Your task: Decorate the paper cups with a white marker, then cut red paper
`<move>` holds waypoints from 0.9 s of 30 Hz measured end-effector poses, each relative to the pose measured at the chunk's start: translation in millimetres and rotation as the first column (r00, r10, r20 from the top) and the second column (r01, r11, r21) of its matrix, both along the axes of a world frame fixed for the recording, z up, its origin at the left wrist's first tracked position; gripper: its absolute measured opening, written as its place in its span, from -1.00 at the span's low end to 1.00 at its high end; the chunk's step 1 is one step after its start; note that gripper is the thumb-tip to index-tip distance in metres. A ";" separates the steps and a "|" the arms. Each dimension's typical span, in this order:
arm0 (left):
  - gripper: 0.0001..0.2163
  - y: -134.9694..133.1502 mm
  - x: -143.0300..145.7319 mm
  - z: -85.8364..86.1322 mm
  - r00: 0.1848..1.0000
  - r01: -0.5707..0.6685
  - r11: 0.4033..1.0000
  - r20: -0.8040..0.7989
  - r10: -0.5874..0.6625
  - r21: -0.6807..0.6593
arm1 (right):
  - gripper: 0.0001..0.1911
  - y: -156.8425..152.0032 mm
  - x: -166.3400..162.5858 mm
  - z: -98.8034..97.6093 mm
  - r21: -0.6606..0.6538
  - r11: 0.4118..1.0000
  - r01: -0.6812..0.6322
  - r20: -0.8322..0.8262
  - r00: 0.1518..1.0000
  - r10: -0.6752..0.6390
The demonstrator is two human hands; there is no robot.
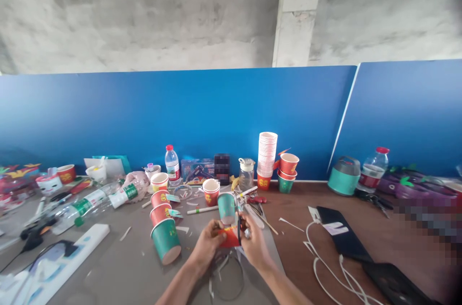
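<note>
My left hand (208, 242) pinches a small red piece of paper cup (228, 237) low in the middle of the view. My right hand (253, 242) grips dark-handled scissors (238, 226) whose blades stand against that red piece. Just behind both hands a green paper cup (226, 208) stands upright on the table. A line of nested red and green cups (164, 223) lies on its side to the left of my left hand.
A tall stack of white cups (267, 155) and several red and green cups (288, 170) stand by the blue partition (202, 112). Water bottles (172, 164), pens, paper scraps, a white power strip (68, 252), a dark phone (341, 237) with white cables and a teal container (344, 176) crowd the table.
</note>
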State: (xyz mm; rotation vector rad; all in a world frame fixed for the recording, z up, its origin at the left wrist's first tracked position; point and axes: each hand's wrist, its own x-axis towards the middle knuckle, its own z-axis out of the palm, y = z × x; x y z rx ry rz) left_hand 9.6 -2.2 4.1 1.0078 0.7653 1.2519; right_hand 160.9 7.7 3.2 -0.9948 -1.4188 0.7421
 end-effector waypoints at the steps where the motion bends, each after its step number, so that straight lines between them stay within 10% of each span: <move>1: -0.73 -1.8 2.2 -0.7 0.998 0.047 0.999 -0.033 -0.047 -0.002 | -0.65 0.8 0.2 -0.1 0.006 1.000 0.021 0.015 1.000 -0.021; 7: -0.73 -10.3 7.6 9.6 0.957 0.224 0.974 -0.184 -0.223 -0.017 | -0.69 1.1 0.3 2.3 0.011 1.000 -0.025 0.000 1.000 0.025; 14: -0.75 1.7 -4.2 15.7 0.978 -0.079 0.994 0.187 0.092 -0.075 | -0.61 0.2 9.1 -4.7 0.074 0.997 0.029 -0.044 0.999 -0.026; 27: -0.75 3.8 -12.4 18.0 0.920 -0.110 0.974 0.350 0.175 -0.196 | -0.63 -15.2 -5.1 1.9 0.128 0.983 -0.134 0.419 0.905 0.069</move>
